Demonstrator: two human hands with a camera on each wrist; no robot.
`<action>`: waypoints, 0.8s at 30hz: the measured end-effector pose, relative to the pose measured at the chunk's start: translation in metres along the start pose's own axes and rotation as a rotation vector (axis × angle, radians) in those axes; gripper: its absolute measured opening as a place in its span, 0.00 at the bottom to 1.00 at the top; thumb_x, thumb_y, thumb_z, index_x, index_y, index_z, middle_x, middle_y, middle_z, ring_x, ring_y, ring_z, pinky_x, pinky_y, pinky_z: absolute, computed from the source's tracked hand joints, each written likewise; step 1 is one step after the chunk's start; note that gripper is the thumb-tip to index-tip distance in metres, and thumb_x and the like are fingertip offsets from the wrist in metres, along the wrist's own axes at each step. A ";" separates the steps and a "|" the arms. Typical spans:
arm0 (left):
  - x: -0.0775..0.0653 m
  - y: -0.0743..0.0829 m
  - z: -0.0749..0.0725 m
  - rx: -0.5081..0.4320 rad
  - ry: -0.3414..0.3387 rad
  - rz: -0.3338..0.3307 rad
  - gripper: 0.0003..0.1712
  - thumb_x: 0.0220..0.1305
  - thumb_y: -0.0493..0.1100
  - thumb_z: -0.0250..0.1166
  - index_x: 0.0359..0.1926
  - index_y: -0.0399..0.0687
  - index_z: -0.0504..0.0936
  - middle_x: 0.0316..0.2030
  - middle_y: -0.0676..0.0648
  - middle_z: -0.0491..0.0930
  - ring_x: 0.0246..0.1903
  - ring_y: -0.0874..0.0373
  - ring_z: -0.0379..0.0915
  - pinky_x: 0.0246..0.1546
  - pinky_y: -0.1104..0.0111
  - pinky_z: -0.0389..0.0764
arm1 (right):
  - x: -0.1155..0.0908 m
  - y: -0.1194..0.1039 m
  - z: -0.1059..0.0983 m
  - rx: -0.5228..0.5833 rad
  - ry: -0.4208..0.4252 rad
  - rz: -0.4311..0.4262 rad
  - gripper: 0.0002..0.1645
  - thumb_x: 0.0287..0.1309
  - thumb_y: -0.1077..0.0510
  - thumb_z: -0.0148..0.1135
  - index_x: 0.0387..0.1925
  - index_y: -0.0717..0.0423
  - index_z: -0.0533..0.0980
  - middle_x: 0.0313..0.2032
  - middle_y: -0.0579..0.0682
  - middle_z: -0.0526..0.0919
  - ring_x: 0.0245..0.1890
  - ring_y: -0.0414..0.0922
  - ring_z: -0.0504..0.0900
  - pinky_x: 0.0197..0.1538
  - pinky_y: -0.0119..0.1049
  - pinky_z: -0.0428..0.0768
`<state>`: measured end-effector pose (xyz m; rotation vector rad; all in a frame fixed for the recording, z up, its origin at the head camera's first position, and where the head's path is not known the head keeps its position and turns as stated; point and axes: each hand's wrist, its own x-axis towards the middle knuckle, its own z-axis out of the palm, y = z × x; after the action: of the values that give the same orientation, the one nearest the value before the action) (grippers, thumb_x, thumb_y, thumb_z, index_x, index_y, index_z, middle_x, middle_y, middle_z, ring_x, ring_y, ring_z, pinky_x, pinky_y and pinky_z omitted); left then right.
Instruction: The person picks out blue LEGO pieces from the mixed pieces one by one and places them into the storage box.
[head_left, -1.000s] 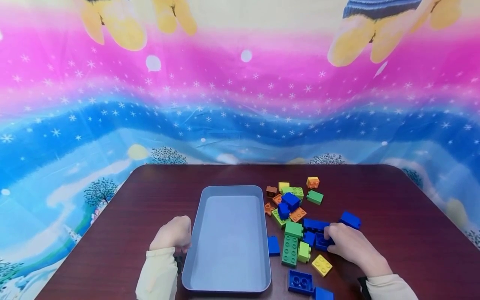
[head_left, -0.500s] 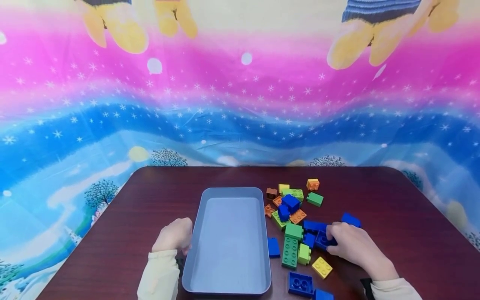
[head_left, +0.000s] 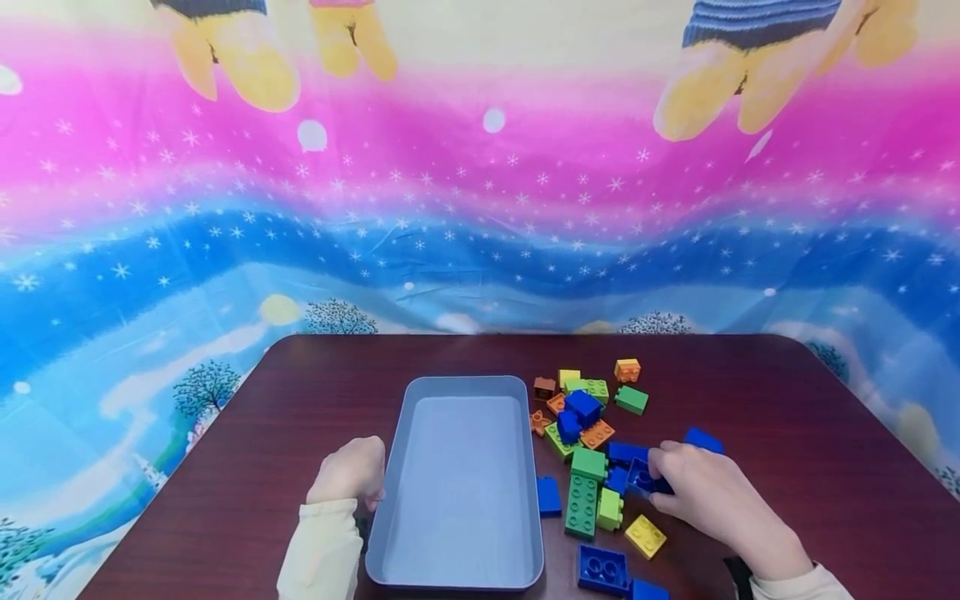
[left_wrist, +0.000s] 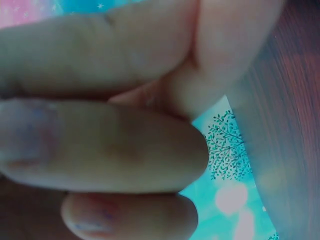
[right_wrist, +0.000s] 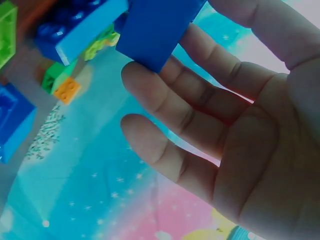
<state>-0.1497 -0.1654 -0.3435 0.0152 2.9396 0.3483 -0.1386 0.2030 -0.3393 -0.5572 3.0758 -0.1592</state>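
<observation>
My right hand (head_left: pixel 697 490) pinches a blue building brick (head_left: pixel 640 477), right of the gray tray (head_left: pixel 455 483).
My left hand (head_left: pixel 347 472), fingers folded in beside the tray, shows nothing held; I judge this a pick-up, calling for lifting clear of neighbouring bricks (head_left: pixel 626 452).

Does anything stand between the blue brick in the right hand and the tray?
Yes: a small blue brick, two green bricks and, nearest the tray, another blue brick lie between. Above them, nothing visible blocks the held brick.
</observation>
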 end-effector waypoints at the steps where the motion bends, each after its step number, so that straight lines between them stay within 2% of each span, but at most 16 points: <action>1: 0.000 0.000 0.000 0.001 0.002 0.000 0.13 0.40 0.25 0.66 0.07 0.40 0.79 0.08 0.44 0.81 0.13 0.60 0.69 0.18 0.64 0.73 | 0.000 -0.002 -0.001 -0.003 0.005 -0.005 0.10 0.40 0.55 0.71 0.23 0.52 0.76 0.21 0.44 0.75 0.15 0.37 0.64 0.20 0.31 0.69; 6: 0.000 -0.001 0.001 0.014 0.010 0.003 0.13 0.40 0.25 0.66 0.07 0.40 0.79 0.08 0.44 0.81 0.14 0.60 0.70 0.20 0.62 0.75 | -0.001 -0.018 -0.004 -0.029 0.046 -0.068 0.10 0.39 0.54 0.71 0.22 0.50 0.76 0.20 0.42 0.75 0.17 0.35 0.65 0.19 0.29 0.70; 13: 0.000 -0.001 0.003 0.010 0.037 -0.005 0.11 0.40 0.25 0.66 0.10 0.39 0.79 0.08 0.43 0.82 0.13 0.60 0.72 0.19 0.61 0.76 | -0.004 -0.046 -0.004 -0.081 0.241 -0.299 0.09 0.38 0.53 0.71 0.21 0.49 0.77 0.21 0.40 0.76 0.20 0.33 0.67 0.19 0.27 0.72; 15: 0.000 -0.001 0.003 0.002 0.043 -0.009 0.11 0.39 0.25 0.65 0.10 0.39 0.78 0.08 0.43 0.82 0.13 0.59 0.72 0.19 0.60 0.76 | -0.003 -0.054 -0.002 -0.088 0.277 -0.341 0.10 0.38 0.53 0.71 0.22 0.50 0.78 0.21 0.40 0.77 0.21 0.34 0.68 0.20 0.27 0.73; 24: -0.001 0.000 0.003 -0.007 0.049 -0.017 0.10 0.36 0.24 0.64 0.10 0.39 0.78 0.08 0.43 0.82 0.13 0.58 0.71 0.17 0.60 0.74 | 0.003 -0.083 0.015 -0.083 0.305 -0.518 0.12 0.38 0.51 0.72 0.23 0.52 0.78 0.21 0.43 0.76 0.22 0.36 0.68 0.21 0.26 0.74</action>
<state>-0.1479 -0.1646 -0.3462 -0.0196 2.9848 0.3613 -0.1117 0.1235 -0.3454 -1.4525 3.1462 -0.1287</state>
